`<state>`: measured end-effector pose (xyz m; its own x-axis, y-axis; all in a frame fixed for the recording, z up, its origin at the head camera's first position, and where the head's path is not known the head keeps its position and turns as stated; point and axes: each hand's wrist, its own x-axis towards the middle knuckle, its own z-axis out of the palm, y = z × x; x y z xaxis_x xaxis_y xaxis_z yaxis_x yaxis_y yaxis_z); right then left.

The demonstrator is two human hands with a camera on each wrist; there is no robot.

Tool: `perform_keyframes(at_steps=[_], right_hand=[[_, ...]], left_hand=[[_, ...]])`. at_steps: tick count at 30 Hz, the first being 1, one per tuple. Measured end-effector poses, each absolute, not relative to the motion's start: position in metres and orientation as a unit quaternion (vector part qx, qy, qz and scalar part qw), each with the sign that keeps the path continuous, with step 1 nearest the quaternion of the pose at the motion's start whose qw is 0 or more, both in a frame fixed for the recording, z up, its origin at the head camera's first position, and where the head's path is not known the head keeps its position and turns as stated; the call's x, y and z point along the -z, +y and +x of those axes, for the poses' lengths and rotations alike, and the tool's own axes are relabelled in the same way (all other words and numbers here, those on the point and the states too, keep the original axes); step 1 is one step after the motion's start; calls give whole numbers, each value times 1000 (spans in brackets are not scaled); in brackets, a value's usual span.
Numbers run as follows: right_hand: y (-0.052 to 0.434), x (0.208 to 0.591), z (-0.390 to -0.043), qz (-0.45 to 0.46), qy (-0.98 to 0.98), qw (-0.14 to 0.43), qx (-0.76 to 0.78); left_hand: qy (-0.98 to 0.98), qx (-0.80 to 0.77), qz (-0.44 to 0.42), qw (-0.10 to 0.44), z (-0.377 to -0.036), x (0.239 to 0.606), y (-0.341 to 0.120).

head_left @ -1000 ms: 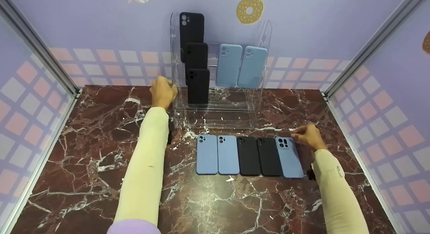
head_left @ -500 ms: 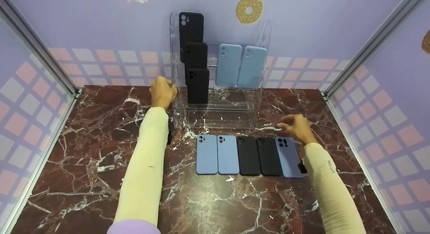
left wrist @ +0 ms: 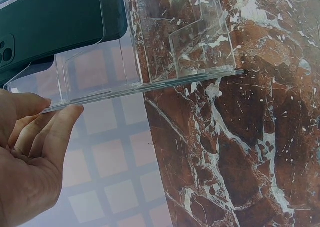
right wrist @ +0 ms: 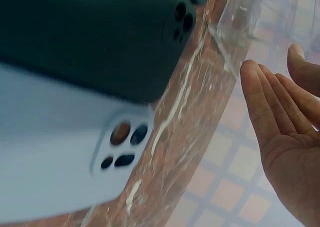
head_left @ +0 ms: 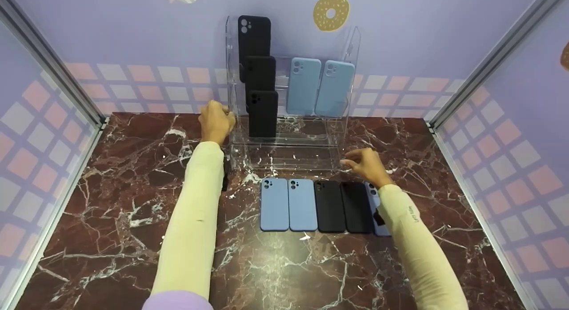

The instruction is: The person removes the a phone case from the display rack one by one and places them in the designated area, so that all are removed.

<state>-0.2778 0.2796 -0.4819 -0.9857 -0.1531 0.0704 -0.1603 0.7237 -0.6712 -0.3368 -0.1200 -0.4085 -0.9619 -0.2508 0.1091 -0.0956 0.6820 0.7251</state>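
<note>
— Inspector: State of the hands?

— Onlooker: Left hand (head_left: 216, 122) rests straight fingers against the left side wall of the clear acrylic rack (head_left: 289, 141), which stands at the counter's (head_left: 111, 203) back edge. Right hand (head_left: 365, 164) hovers by the rack's front right corner, grip spread, holding nothing.

— Inspector: The cases?

— Onlooker: Five lie in a row just before the rack; the rightmost blue case (head_left: 372, 198) sits partly under the right sleeve.

— Inspector: Handling?

— Onlooker: The rack looks stiff, light, slick and likely brittle; I judge both side walls the safest hold. The cases appear soft and light, best pinched by their long edges.
</note>
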Motion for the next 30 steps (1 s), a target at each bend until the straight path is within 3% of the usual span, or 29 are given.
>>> perform_keyframes(at_steps=[20,30], right_hand=[[244,484,-297,-10,-960,45,-275],[239,473,-307,-48,-971,-31,-232]], left_hand=[[-916,375,89,107,-338,409,-120],[-914,382,72,116,-334,414,-120]])
